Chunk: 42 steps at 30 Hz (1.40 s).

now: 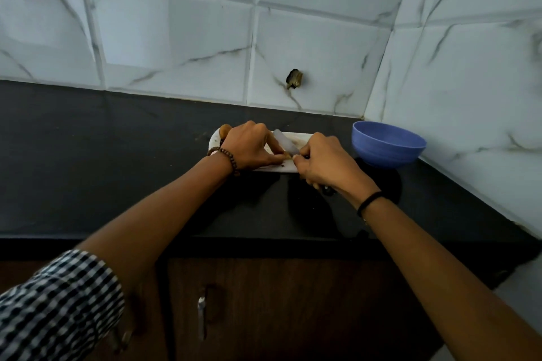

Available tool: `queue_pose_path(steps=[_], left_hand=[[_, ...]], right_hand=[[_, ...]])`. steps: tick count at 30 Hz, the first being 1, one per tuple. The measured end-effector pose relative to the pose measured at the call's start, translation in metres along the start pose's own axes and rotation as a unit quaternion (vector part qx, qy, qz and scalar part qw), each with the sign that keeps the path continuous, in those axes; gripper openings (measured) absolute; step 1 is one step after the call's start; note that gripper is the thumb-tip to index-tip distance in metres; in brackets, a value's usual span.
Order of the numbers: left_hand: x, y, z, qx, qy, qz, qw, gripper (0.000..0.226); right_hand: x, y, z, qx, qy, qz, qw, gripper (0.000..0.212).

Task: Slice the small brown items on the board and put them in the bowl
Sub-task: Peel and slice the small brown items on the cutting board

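A white cutting board point(297, 137) lies on the black counter. My left hand point(250, 145) is curled over the board and pinches a small brown item point(286, 156) under its fingertips. My right hand point(325, 163) grips a knife by its dark handle. The knife blade point(286, 142) is blurred and slants up over the board beside the left fingers. Another brown item point(225, 128) shows at the board's far left corner, behind my left hand. A blue bowl point(388, 143) stands to the right of the board; its inside is hidden.
The black counter point(117, 161) runs along a marble-tiled wall, with a corner wall close behind the bowl on the right. A small hole point(294, 78) marks the tile above the board. A brown cabinet with a metal handle point(201, 316) sits below the counter edge.
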<state>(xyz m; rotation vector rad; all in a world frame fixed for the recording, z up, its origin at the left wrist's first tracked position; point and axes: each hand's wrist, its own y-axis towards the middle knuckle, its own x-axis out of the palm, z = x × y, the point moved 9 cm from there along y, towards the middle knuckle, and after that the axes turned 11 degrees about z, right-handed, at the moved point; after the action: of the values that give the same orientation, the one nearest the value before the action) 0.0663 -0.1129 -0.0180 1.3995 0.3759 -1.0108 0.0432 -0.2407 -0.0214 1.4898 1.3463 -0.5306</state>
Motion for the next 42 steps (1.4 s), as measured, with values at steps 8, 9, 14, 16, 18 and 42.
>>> queue_pose_path(steps=[8,9,14,16,18,42], left_hand=[[-0.003,-0.007,0.003,-0.012,-0.005,0.000,1.000,0.027],[-0.004,-0.008,0.003,-0.014,-0.004,0.001,1.000,0.027],[-0.004,-0.008,-0.001,-0.021,-0.003,0.003,1.000,0.023],[-0.006,-0.009,0.000,-0.022,-0.009,0.005,1.000,0.021],[-0.009,-0.010,0.001,-0.022,-0.020,0.008,1.000,0.019],[-0.002,-0.008,-0.004,-0.016,-0.058,-0.018,0.998,0.016]], right_hand=[[0.003,-0.009,-0.018,-0.014,-0.026,0.006,1.000,0.007],[0.003,-0.011,-0.016,-0.011,-0.026,0.003,1.000,0.008],[-0.001,-0.027,-0.015,-0.019,-0.053,-0.015,0.998,0.021],[-0.005,-0.030,-0.013,-0.013,-0.058,-0.028,0.998,0.023],[-0.010,-0.035,-0.008,0.004,-0.049,-0.056,0.997,0.006],[0.015,0.007,0.030,0.184,0.232,-0.116,0.948,0.022]])
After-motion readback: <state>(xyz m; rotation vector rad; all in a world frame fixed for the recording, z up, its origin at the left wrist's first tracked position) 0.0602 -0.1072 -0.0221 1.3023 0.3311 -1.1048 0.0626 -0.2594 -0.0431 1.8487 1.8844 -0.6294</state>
